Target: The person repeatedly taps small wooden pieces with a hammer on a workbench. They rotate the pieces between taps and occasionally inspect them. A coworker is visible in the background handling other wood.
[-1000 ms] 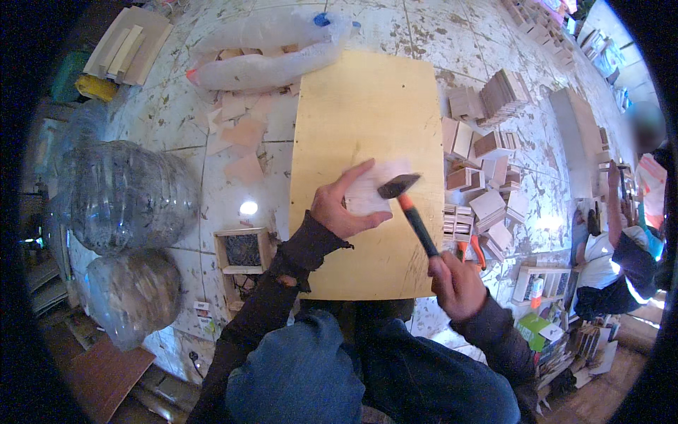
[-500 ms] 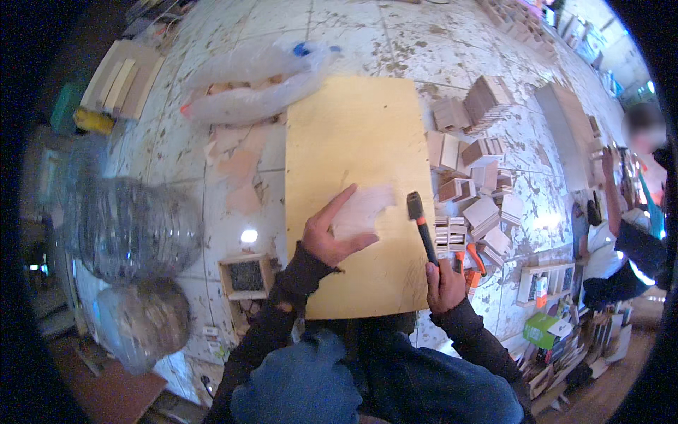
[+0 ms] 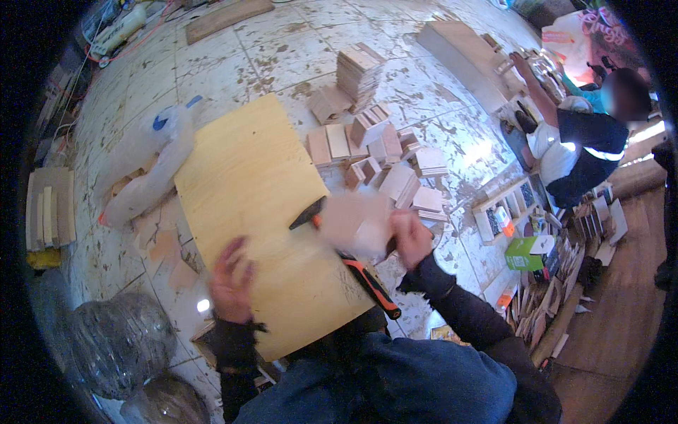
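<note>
A pale plywood board (image 3: 247, 184) lies on the paint-spattered floor in front of me. My left hand (image 3: 229, 279) rests on the board's near left edge, fingers spread and holding nothing. My right hand (image 3: 411, 237) grips a small light wooden piece (image 3: 353, 222), blurred, just above the board's right edge. A hammer (image 3: 353, 268) with a black head and an orange-and-black handle lies on the board beneath that piece, its handle sticking out past the near right corner. Neither hand holds the hammer.
Several small wooden blocks and stacks (image 3: 371, 152) lie right of the board. A filled clear plastic bag (image 3: 145, 173) sits at its left, with bulkier clear bags (image 3: 106, 339) at lower left. Another person (image 3: 572, 148) sits far right, near a compartmented wooden box (image 3: 501, 212) and a green carton (image 3: 526, 253).
My right hand has put the hammer down on the board and now grips the small wooden piece. My left hand let go of that piece and moved to the board's near left edge.
</note>
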A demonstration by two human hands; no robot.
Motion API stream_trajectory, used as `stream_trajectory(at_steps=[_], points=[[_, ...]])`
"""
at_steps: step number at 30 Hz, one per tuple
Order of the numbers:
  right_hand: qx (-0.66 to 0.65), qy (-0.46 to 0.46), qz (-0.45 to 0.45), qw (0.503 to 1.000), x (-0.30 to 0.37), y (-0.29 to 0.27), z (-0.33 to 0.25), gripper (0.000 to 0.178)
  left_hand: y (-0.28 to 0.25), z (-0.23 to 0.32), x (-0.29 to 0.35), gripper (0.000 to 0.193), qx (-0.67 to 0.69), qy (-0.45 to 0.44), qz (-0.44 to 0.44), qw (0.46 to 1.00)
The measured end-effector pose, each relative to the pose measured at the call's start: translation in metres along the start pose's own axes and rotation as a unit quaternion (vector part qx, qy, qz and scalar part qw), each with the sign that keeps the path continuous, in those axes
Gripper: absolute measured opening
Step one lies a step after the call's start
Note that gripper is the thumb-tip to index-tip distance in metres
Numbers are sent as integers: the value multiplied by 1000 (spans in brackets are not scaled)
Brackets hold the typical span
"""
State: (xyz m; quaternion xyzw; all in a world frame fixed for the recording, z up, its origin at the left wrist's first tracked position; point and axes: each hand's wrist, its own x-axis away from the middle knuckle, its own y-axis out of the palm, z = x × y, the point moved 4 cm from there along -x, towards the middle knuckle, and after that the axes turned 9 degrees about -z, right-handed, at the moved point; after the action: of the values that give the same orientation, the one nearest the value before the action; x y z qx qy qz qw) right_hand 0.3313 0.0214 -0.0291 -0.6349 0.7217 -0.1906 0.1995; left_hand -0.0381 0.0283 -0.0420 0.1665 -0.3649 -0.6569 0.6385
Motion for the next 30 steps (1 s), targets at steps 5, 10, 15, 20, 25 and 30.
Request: stream_trajectory(at_steps=[5,10,15,20,25,30], points=[[-380,338,229,830,-42,-87,161,39,-208,56,-21,53,-718,125,237,642],[-302,292,231,878,-83,-132,215,51,-312,48,-20,65,-863,-58,206,458],[64,302,62,949,-108,-71,208,75,-272,52,9,63,-836,-25,229,498],[186,216,37,958,-98,-24,150,74,-247,70,19,42,-758,11,248,603],[262,-41,104,958,-68,-15,41,54,-184,89,50,34,-644,100,300,696],[203,-245,126,940,-45,7,-59,52,-75,95,52,61,-435,211,238,842]])
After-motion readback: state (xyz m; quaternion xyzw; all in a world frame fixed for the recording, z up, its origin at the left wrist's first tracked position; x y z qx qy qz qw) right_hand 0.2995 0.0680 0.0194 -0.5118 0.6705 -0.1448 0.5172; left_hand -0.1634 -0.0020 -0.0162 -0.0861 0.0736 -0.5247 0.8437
